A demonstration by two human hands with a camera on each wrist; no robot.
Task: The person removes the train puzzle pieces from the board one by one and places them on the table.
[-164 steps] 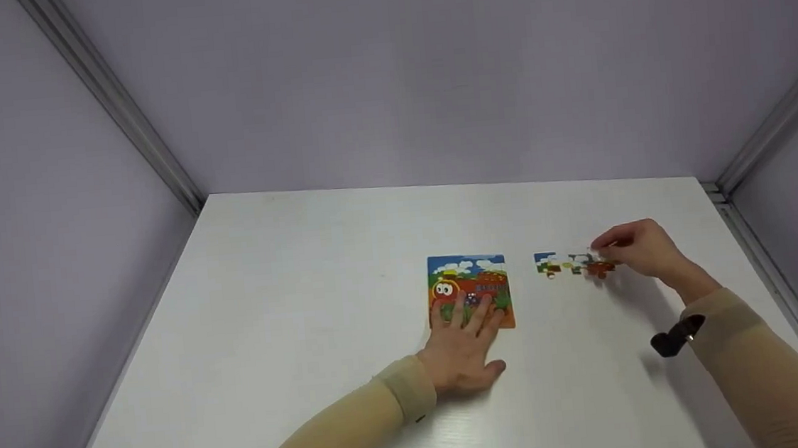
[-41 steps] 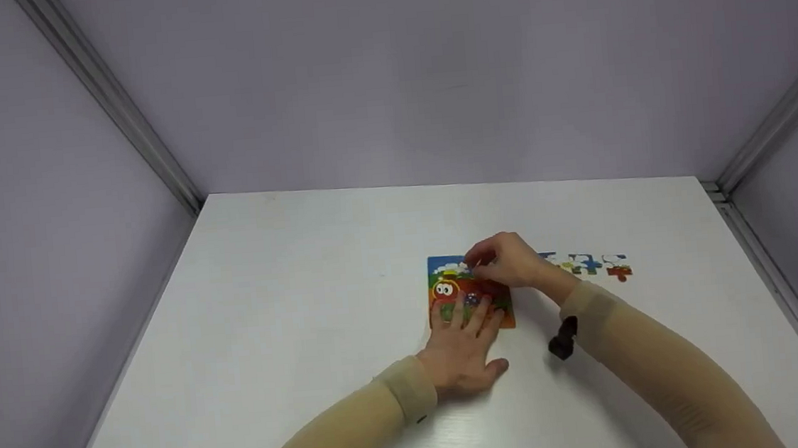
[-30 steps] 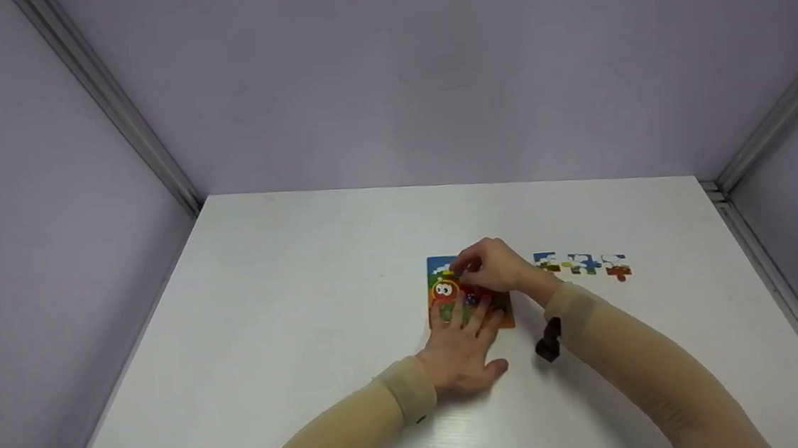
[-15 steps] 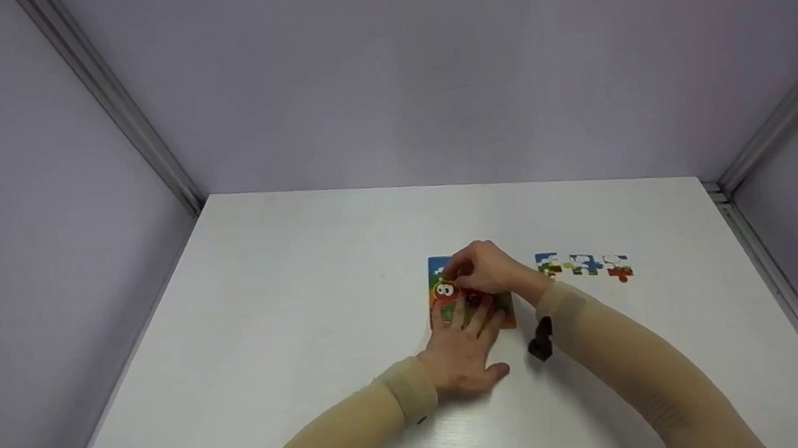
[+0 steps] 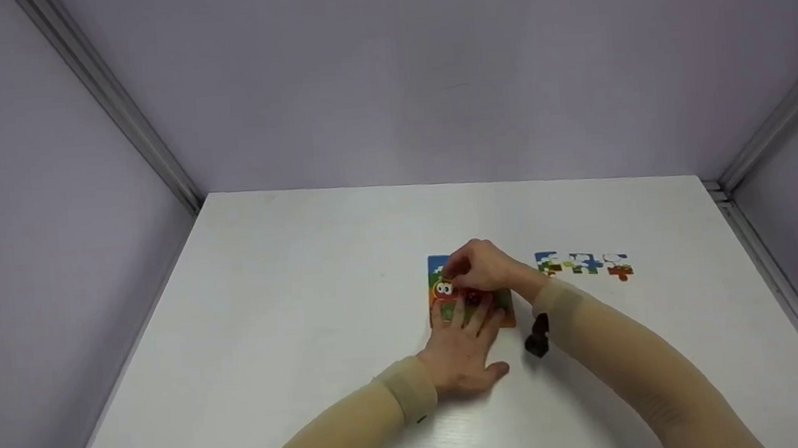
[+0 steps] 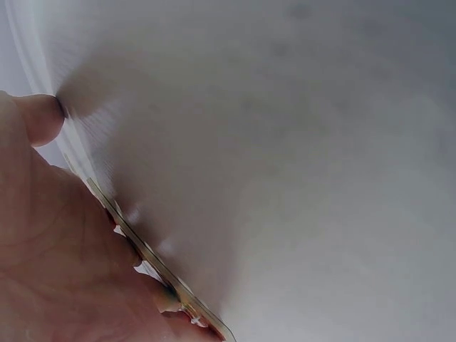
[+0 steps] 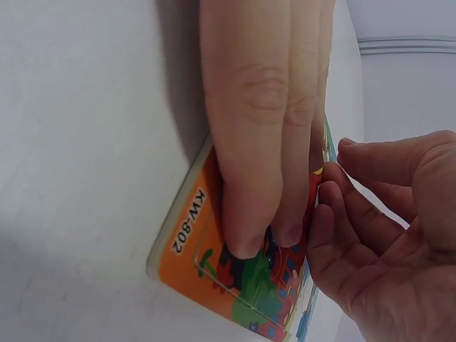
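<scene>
While the white table [image 5: 292, 318] is sitting between lilac walls [image 5: 430, 72], the puzzle board [image 5: 436, 267] is lying flat at frame centre, long axis running top-to-bottom. Left hand [image 5: 462, 351] is pressing it with straight fingers; right hand [image 5: 481, 267] is pinching a piece on it, though I cannot tell which one.

head cam sits high, looks fwd and down over the white surface [image 5: 292, 318], wide and far enough to take in both forearms, the puzzle board [image 5: 472, 291], the loose pieces [image 5: 582, 265] off to the right, plus the walls behind. left wrist cam is v. close and low, almost skimming the surface [image 6: 306, 164], looking past the left hand [image 6: 50, 249] with the board's edge [image 6: 160, 274] seen side-on. right wrist cam is also v. close, looking along the surface [image 7: 78, 142] at the board [image 7: 242, 285] from its orange corner, fingers [image 7: 249, 142] of the left hand across it and the right hand [image 7: 385, 242] alongside. all 3 share the board and left hand.
</scene>
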